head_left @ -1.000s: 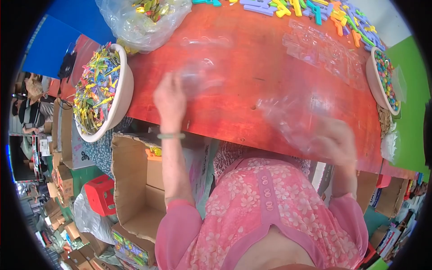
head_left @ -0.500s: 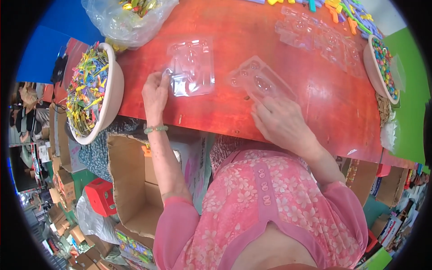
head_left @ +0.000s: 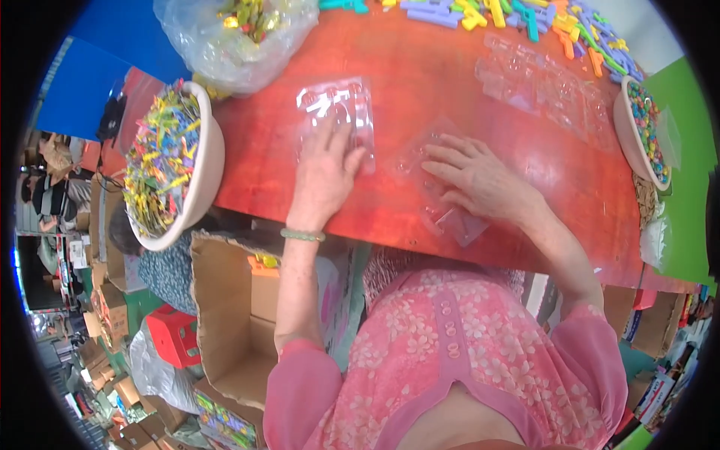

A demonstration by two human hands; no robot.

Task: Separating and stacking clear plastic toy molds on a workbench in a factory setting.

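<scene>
On the red table point(head_left: 255, 176) lie two clear plastic blister trays near me. My left hand point(head_left: 327, 169) rests on the lower part of the left blister tray point(head_left: 361, 97), fingers stretched out and a little apart. A green bead bracelet circles that wrist. Over the right blister tray point(head_left: 466, 226) my right hand point(head_left: 484, 176) is spread, palm down, its fingertips at the tray's upper half. Part of each tray is hidden beneath the hand. More clear blister trays point(head_left: 540, 90) lie in a row at the far right.
At the left, a white basin point(head_left: 214, 150) brims with small colourful plastic pieces; behind it sits a clear bag point(head_left: 281, 45) of similar items. Toy guns point(head_left: 472, 15) lie along the far edge. A basin of coloured balls point(head_left: 626, 139) stands right. Below the table is an open cardboard box point(head_left: 221, 315).
My left hand has moved right, from the left tray's edge onto it. My right hand has shifted up and spread over the right tray, which now lies turned at a different angle.
</scene>
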